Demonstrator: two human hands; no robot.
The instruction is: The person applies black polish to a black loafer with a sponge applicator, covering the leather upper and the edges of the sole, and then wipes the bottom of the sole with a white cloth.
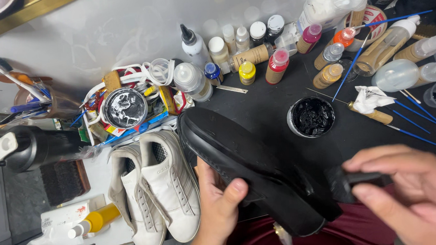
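Left hand [216, 209]: I see it clasping the glossy black leather shoe [246, 166] from below, thumb on the upper.
Right hand [412, 191]: I see it clenched around a small black applicator brush [347, 182], which touches the shoe's heel end.
Shoe: held over my lap, toe pointing up-left toward the table.
Nearby: an open round jar of black polish [311, 116] on the dark table [262, 101]; a pair of white sneakers [153, 188] just left of the shoe.
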